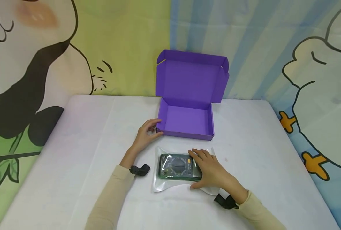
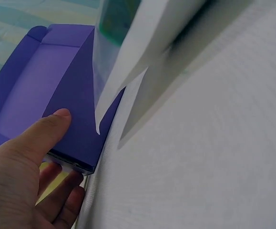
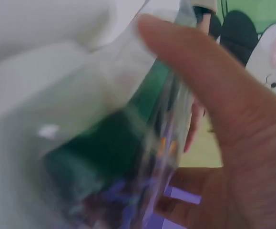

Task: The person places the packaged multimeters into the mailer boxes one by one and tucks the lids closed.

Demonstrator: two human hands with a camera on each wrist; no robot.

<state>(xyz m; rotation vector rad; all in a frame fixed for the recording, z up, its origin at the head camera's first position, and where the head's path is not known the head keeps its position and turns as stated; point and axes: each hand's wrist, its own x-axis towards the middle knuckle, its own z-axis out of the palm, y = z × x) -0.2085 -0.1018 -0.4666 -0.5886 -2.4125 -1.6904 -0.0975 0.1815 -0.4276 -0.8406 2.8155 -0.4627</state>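
Observation:
An open purple cardboard box stands on the white table with its lid raised at the back. My left hand holds its front left corner; in the left wrist view the thumb lies on the front wall and the fingers curl round the side. Nearer to me lies a green and black multimeter inside a clear plastic bag. Its right end is gripped by my right hand, thumb on the near side and fingers across the far side. That hand hides part of the multimeter.
The white table runs to a printed cloth backdrop with cartoon animals behind and at the sides. Black straps with cameras sit on both wrists. The raised lid stands close to the backdrop.

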